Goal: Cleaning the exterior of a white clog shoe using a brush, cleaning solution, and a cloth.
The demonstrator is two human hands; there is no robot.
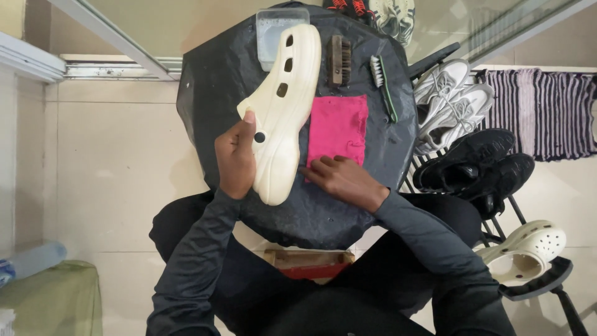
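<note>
1. Cream clog: lay lengthwise over the black-covered round table, toe toward 12 o'clock, heel toward 6 o'clock, vent holes along its upper side
2. Left hand: sat at the clog's 9 o'clock side near the heel; thumb lay on the clog's edge beside the black strap rivet, fingers curled together round the clog's far side, gripping it
3. Right hand: rested at the clog's 3 o'clock side, just beside the heel; fingers pressed together and flat on the lower edge of the pink cloth
4. Wooden brush and green-handled brush: lay at 12 o'clock of the cloth
5. Clear tub: stood at the table's 12 o'clock rim, partly under the clog's toe
6. Shoe rack: stood at 3 o'clock, bearing pairs of shoes
</note>
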